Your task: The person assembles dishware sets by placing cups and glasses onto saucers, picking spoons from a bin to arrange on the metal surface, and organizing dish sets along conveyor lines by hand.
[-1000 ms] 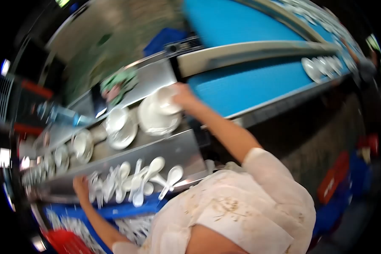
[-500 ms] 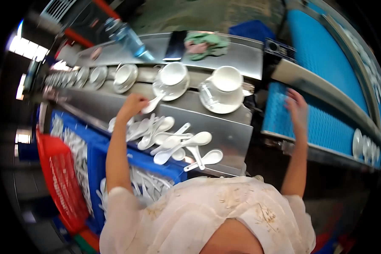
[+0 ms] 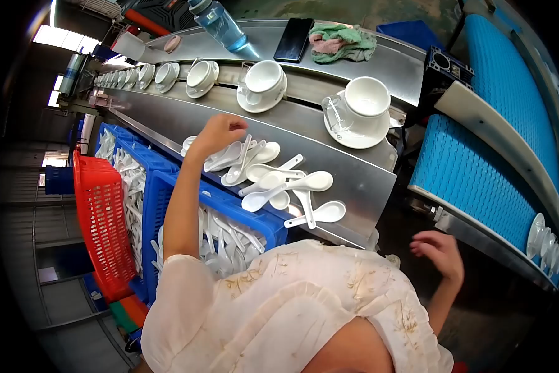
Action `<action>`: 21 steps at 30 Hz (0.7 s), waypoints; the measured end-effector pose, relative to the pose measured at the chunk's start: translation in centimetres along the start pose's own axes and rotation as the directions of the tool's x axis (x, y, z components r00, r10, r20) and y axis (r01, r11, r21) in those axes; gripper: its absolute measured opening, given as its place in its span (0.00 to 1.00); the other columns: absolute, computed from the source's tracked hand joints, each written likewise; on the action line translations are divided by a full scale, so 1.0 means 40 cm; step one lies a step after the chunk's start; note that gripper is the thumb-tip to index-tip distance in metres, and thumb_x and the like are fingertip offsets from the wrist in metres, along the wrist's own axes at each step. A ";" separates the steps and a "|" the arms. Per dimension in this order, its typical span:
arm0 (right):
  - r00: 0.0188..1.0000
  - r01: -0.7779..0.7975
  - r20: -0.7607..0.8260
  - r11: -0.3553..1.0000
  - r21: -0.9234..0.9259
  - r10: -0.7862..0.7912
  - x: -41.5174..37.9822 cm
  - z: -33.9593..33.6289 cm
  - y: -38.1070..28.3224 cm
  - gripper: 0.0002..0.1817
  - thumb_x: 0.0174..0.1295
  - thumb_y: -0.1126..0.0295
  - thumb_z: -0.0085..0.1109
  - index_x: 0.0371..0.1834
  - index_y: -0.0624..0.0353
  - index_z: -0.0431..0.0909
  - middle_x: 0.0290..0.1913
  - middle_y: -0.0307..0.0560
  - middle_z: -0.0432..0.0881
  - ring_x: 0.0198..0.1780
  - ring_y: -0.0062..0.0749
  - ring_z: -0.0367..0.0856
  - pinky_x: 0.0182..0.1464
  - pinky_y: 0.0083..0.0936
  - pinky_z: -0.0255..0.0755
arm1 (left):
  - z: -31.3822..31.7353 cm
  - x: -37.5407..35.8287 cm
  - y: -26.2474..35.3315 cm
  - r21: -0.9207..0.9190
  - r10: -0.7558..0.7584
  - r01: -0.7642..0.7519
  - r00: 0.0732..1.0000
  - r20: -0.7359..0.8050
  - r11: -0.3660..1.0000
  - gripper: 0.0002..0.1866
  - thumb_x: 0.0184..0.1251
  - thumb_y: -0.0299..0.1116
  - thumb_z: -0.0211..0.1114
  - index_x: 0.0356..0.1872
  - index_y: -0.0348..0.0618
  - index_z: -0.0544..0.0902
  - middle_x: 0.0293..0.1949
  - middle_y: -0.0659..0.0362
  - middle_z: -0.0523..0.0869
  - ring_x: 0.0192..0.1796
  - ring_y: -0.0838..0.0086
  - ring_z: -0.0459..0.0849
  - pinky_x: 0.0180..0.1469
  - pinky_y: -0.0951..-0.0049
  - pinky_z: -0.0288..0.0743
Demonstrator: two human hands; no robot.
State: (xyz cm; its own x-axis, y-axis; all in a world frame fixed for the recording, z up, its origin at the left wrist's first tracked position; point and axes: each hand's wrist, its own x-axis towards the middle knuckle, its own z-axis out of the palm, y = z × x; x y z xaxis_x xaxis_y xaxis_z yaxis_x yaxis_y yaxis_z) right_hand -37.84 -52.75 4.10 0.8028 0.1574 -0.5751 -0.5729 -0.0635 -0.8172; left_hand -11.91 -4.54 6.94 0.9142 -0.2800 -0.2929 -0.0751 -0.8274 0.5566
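My left hand [image 3: 221,133] hovers over the near edge of the metal ledge, fingers curled together, with nothing visible in them. Just below and right of it lies a loose pile of white spoons [image 3: 268,179], some crossing each other. My right hand [image 3: 439,252] is off to the right, beside the conveyor's end, holding nothing, its fingers loosely bent and apart. Beyond the ledge, a white cup [image 3: 366,96] sits on a saucer [image 3: 357,138] with a small clear glass [image 3: 334,115] alongside. Another white cup [image 3: 264,76] stands on its saucer to the left.
More cup sets [image 3: 165,76] recede along the line. A blue bottle [image 3: 220,26], a phone [image 3: 293,40] and a cloth [image 3: 341,43] lie on the back shelf. Blue crates [image 3: 229,205] and a red basket [image 3: 102,217] stand left. A blue conveyor [image 3: 472,168] runs at right.
The spoon that my left hand pinched near a saucer is no longer visible in it, and that hand is now over the spoon pile. My right hand came back from the conveyor toward me.
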 end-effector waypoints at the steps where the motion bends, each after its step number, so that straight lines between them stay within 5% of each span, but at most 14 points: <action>1: 0.998 -0.027 0.061 0.999 -0.039 0.030 0.037 0.027 0.042 0.08 0.59 0.77 0.54 0.40 0.67 0.78 0.31 0.45 0.83 0.31 0.23 0.81 0.35 0.17 0.76 | 0.015 -0.011 0.023 0.001 0.060 -0.060 0.998 -0.011 0.998 0.12 0.54 0.28 0.63 0.39 0.34 0.82 0.33 0.55 0.85 0.37 0.76 0.83 0.43 0.76 0.76; 3: 0.996 -0.017 0.088 0.979 -0.204 0.035 0.119 0.072 0.161 0.10 0.56 0.74 0.57 0.40 0.67 0.78 0.31 0.46 0.83 0.29 0.23 0.78 0.33 0.21 0.73 | 0.064 -0.039 0.103 0.073 0.244 -0.242 0.969 -0.025 0.968 0.12 0.51 0.28 0.65 0.38 0.40 0.83 0.36 0.57 0.83 0.38 0.71 0.82 0.41 0.73 0.75; 5: 0.986 0.153 0.016 0.849 -0.507 -0.168 0.191 0.109 0.288 0.14 0.52 0.73 0.56 0.41 0.67 0.78 0.33 0.57 0.82 0.37 0.44 0.81 0.42 0.33 0.74 | 0.139 -0.058 0.174 0.078 0.328 -0.336 0.940 0.093 0.939 0.13 0.49 0.31 0.69 0.37 0.42 0.83 0.35 0.56 0.82 0.39 0.65 0.80 0.43 0.69 0.74; 6: 0.994 0.107 0.035 0.837 -0.536 -0.104 0.244 0.114 0.373 0.14 0.52 0.73 0.55 0.42 0.65 0.78 0.38 0.60 0.81 0.41 0.51 0.80 0.45 0.35 0.73 | 0.187 -0.058 0.185 0.180 0.497 -0.509 0.861 0.113 0.842 0.15 0.46 0.33 0.70 0.39 0.46 0.83 0.35 0.56 0.81 0.41 0.62 0.78 0.46 0.66 0.72; 8: 0.999 0.006 -0.028 0.818 -0.576 -0.027 0.310 0.141 0.449 0.14 0.53 0.73 0.55 0.42 0.65 0.78 0.40 0.59 0.81 0.41 0.47 0.80 0.45 0.33 0.73 | 0.259 -0.062 0.244 0.225 0.491 -0.538 0.839 0.234 0.812 0.20 0.45 0.36 0.71 0.43 0.50 0.81 0.35 0.57 0.80 0.41 0.61 0.76 0.48 0.66 0.69; 9: 0.993 0.116 0.038 0.804 -0.584 -0.115 0.355 0.139 0.513 0.13 0.54 0.73 0.55 0.43 0.64 0.78 0.41 0.60 0.81 0.41 0.49 0.81 0.45 0.35 0.74 | 0.291 -0.060 0.245 0.246 0.479 -0.533 0.842 0.247 0.810 0.21 0.44 0.36 0.70 0.44 0.50 0.80 0.36 0.57 0.81 0.42 0.61 0.77 0.47 0.65 0.70; 14: 0.998 0.041 -0.005 0.709 -0.704 -0.062 0.423 0.172 0.495 0.16 0.52 0.74 0.55 0.45 0.57 0.80 0.42 0.56 0.81 0.44 0.49 0.80 0.48 0.37 0.74 | 0.301 -0.038 0.289 0.016 0.462 -0.482 0.848 0.259 0.876 0.16 0.48 0.31 0.68 0.42 0.44 0.82 0.31 0.56 0.83 0.34 0.66 0.80 0.39 0.68 0.74; 17: 0.998 -0.027 -0.060 0.762 -0.647 -0.015 0.449 0.176 0.513 0.16 0.52 0.74 0.54 0.46 0.56 0.80 0.42 0.56 0.82 0.43 0.49 0.80 0.46 0.38 0.74 | 0.222 -0.075 0.368 -0.341 0.250 -0.191 0.958 0.139 0.921 0.13 0.51 0.29 0.67 0.41 0.41 0.82 0.29 0.60 0.82 0.29 0.79 0.78 0.34 0.75 0.73; 18: 0.997 -0.034 -0.076 0.778 -0.628 -0.018 0.457 0.177 0.522 0.16 0.53 0.74 0.54 0.46 0.56 0.79 0.42 0.56 0.81 0.43 0.49 0.80 0.46 0.38 0.74 | 0.181 -0.084 0.385 -0.331 0.254 -0.196 0.957 0.141 0.923 0.13 0.53 0.27 0.67 0.42 0.39 0.81 0.29 0.62 0.81 0.29 0.85 0.74 0.32 0.82 0.71; 21: 0.982 0.027 -0.134 0.798 -0.602 -0.135 0.507 0.176 0.589 0.15 0.54 0.72 0.54 0.47 0.56 0.78 0.41 0.57 0.81 0.43 0.50 0.80 0.44 0.39 0.74 | 0.163 -0.085 0.343 -0.384 0.233 -0.236 0.971 -0.057 0.893 0.10 0.52 0.20 0.66 0.37 0.33 0.79 0.33 0.60 0.81 0.33 0.83 0.79 0.35 0.82 0.74</action>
State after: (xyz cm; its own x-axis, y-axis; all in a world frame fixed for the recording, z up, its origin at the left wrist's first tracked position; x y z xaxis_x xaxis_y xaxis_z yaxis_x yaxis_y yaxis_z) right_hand -36.22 -44.11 -26.54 0.8875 0.0306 -0.4599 -0.3363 -0.6392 -0.6916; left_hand -18.63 -18.13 10.51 0.8928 -0.4368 -0.1106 -0.1304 -0.4854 0.8645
